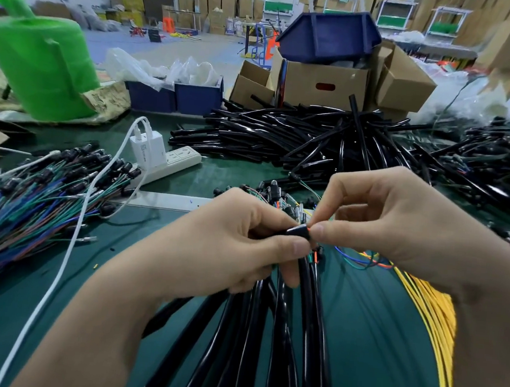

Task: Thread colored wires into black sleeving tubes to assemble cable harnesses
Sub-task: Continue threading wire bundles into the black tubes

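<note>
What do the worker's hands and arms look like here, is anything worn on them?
Both hands are bare: no gloves, rings or finger guards show on the left hand or the right hand. The forearms are uncovered as far as the picture reaches, with no sleeve, watch or wristband in view. The fingernails that show are short and unpainted.

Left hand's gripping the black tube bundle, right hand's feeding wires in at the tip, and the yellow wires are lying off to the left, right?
Not quite: in the head view, the yellow wires lie to the right, under the right hand. The left hand grips the black tube bundle as stated.
</note>
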A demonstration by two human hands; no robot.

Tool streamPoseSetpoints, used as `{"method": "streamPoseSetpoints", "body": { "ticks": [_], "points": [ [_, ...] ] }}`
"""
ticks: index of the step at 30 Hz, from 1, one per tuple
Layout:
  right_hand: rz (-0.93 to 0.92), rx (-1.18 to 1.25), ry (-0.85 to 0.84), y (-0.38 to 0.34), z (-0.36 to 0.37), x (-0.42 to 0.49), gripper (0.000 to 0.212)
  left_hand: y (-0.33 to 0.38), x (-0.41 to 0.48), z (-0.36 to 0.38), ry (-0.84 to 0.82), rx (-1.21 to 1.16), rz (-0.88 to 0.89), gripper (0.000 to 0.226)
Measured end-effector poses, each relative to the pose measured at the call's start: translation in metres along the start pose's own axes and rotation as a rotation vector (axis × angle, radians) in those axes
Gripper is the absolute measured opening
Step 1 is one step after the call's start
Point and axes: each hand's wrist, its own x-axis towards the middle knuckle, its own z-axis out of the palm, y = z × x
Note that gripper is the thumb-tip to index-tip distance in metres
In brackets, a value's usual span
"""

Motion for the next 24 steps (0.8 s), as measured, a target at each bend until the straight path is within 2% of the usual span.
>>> {"method": "streamPoseSetpoints", "body": {
  "ticks": [5,9,14,18,22,24],
  "points": [
    [0.044,-0.020,0.011,-0.005,0.006,0.002,0.019,0.002,0.002,0.007,0.007,0.103,-0.012,0.021],
    [0.095,-0.145,0.080,-0.005,0.025,0.013,0.020,0.001,0.005,0.015,0.042,0.152,-0.057,0.027],
    [0.112,-0.101,0.287,-0.004,0.034,0.021,0.018,0.005,0.001,0.001,0.161,0.266,0.021,0.027],
    [0.103,-0.122,0.472,0.008,0.030,0.023,0.035,0.017,-0.015,-0.018,0.283,0.245,0.125,0.028],
    [0.059,-0.019,0.492,0.009,0.029,0.023,0.010,0.024,-0.030,-0.021,0.282,0.406,0.142,0.027],
    [0.011,-0.054,0.476,0.003,0.030,0.019,0.012,0.027,-0.035,-0.018,0.294,0.468,0.088,0.027]
  ]
}}
